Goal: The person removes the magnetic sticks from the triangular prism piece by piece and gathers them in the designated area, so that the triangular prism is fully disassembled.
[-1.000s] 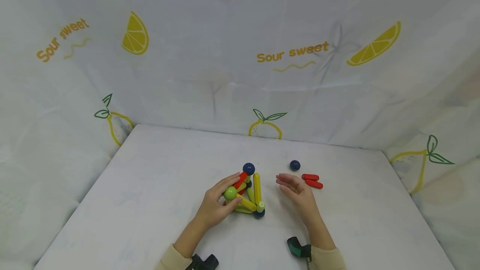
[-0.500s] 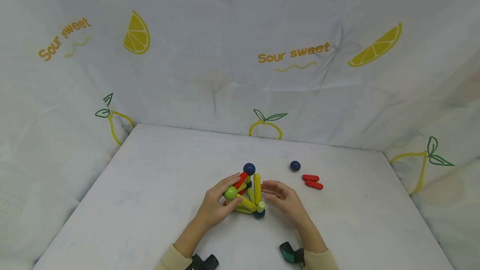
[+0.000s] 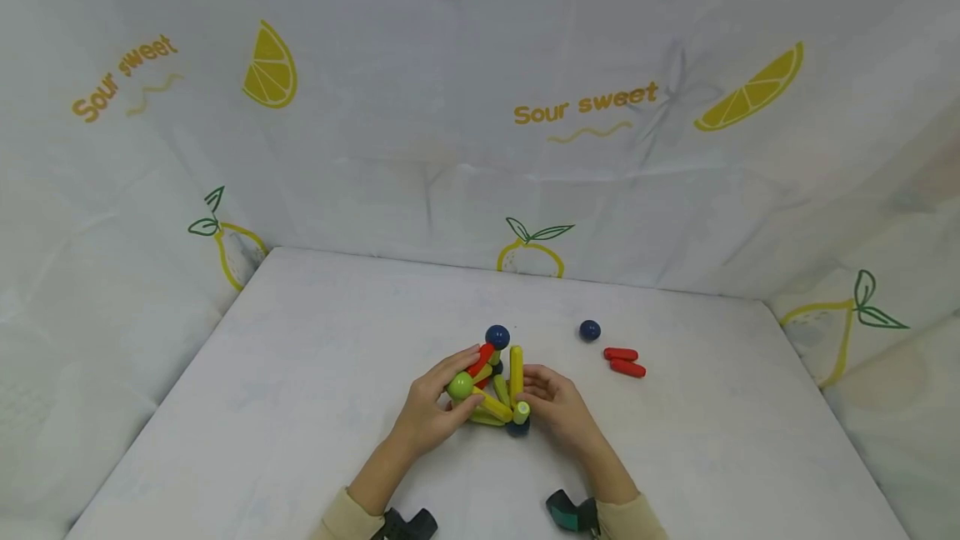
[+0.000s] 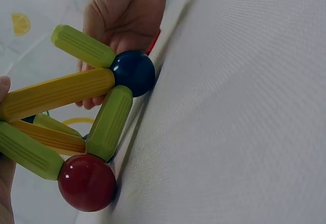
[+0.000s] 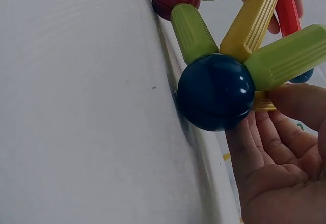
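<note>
A magnetic stick-and-ball frame (image 3: 492, 406) of yellow, light green and red sticks rests on the table. My left hand (image 3: 426, 413) grips its left side around the green ball (image 3: 460, 385), thumb along a yellow stick. A dark blue ball (image 3: 497, 337) tops its far end. At the near right corner, another blue ball (image 5: 216, 91) joins several sticks, among them a short green one (image 5: 288, 56) pointing up. My right hand (image 3: 561, 413) pinches a yellow stick (image 3: 517, 367) beside that corner, thumb in front and fingers behind. A red ball (image 4: 86, 182) sits at a lower corner.
Behind and right of my right hand, two red sticks (image 3: 627, 367) lie side by side on the white table (image 3: 712, 423). A loose blue ball (image 3: 590, 330) is a little farther back. A white printed curtain (image 3: 420, 107) hangs behind the table.
My right hand has come leftward from beside the red sticks and taken hold of the yellow stick, whose upper end has shifted slightly right. My left hand has kept its grip.
</note>
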`<state>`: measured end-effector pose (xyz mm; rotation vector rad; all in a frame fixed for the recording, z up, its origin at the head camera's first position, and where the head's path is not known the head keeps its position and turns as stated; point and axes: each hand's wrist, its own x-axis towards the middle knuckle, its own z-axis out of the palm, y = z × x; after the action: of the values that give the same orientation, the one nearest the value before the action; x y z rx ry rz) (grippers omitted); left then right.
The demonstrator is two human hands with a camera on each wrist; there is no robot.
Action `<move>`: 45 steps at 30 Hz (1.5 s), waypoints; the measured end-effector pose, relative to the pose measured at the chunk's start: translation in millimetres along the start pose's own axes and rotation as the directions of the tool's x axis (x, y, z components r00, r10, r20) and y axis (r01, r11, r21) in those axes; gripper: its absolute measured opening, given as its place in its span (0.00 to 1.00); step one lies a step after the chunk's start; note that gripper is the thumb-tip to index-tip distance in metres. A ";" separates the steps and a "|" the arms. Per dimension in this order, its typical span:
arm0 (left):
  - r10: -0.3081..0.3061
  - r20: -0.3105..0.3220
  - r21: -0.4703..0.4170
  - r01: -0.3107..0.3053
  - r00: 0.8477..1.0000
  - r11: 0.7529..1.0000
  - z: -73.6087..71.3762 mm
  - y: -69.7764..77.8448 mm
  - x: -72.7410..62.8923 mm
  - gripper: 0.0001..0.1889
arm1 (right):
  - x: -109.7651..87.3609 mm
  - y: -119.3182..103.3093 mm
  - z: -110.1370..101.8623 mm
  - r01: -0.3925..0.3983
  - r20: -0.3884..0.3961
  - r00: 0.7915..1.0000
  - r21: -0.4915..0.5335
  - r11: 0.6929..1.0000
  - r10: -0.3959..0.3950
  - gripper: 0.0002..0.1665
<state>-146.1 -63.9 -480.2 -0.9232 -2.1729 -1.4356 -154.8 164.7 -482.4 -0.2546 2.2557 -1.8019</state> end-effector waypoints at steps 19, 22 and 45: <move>-0.005 0.002 0.034 0.005 1.000 0.999 -1.6 1.0 1.8 0.27 | 2.8 5.6 -5.8 -0.090 0.041 0.996 0.179 0.980 0.084 0.26; 0.001 0.000 0.037 -0.001 1.000 0.999 -1.3 0.4 2.2 0.27 | 2.6 4.9 -6.0 -0.089 0.046 0.996 0.169 0.982 0.083 0.26; 0.010 0.004 0.048 -0.010 1.000 0.999 -2.0 2.2 0.5 0.28 | -8.9 -5.6 -45.1 -0.141 -0.303 0.952 -0.302 0.943 0.045 0.22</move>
<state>-145.1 -65.0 -477.6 -0.9199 -2.1922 -1.3719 -159.7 208.1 -466.8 0.0722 2.7151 -1.4986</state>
